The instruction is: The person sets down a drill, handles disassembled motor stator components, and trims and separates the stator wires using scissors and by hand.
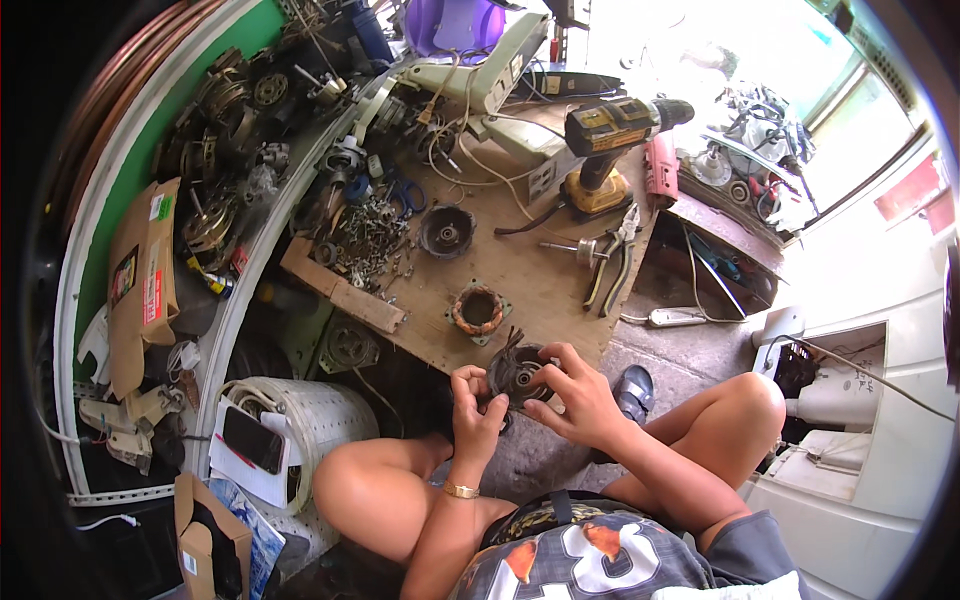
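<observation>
Above my lap I hold a dark, round motor end cover [508,374] with a ring-shaped seat in its middle. My left hand [474,412] grips its left side, fingers curled and thumb near the lower rim. My right hand [582,398] is closed on the right side, with fingertips at the centre and rim. Just beyond, a copper-wound stator [478,311] lies on the wooden board [440,290]. Another dark round motor cover [446,231] sits farther back. A rotor with a shaft [580,250] rests beside pliers [616,262].
A yellow-black cordless drill [600,150] stands at the back right of the board. Loose screws [365,240] are heaped on its left, near blue-handled scissors [408,198]. A white perforated drum [330,420] with a phone [252,438] on top stands left. Motor parts crowd the left shelf.
</observation>
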`<act>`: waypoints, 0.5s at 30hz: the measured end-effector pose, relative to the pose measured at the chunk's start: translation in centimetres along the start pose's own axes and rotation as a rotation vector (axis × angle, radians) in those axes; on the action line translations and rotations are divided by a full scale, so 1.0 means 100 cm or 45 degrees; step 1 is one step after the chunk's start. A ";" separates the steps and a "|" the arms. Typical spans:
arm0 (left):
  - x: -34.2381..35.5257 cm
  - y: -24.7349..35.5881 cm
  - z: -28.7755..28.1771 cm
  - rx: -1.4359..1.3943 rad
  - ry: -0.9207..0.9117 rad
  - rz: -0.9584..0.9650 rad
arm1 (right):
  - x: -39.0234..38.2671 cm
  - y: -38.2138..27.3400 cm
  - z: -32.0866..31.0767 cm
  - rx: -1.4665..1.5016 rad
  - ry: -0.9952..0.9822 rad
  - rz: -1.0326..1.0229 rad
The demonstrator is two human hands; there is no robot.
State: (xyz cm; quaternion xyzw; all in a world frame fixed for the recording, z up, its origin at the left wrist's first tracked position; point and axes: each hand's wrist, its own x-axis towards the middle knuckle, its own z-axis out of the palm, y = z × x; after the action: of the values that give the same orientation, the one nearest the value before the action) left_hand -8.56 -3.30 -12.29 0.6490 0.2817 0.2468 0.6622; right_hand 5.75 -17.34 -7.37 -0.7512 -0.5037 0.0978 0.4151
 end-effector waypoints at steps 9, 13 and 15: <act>0.005 0.012 -0.001 0.449 -0.008 0.155 | 0.018 0.035 -0.023 -0.070 0.358 0.228; 0.006 0.020 0.001 0.563 -0.058 0.143 | 0.026 0.057 -0.038 -0.293 0.538 0.270; 0.005 0.013 0.000 0.670 -0.052 0.137 | 0.024 0.057 -0.037 -0.345 0.524 0.283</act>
State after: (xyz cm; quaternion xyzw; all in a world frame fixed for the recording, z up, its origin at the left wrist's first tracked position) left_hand -8.20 -2.91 -11.02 0.8178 0.2879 0.1865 0.4622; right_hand 12.80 -18.13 -8.44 -0.8547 -0.3318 -0.0801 0.3912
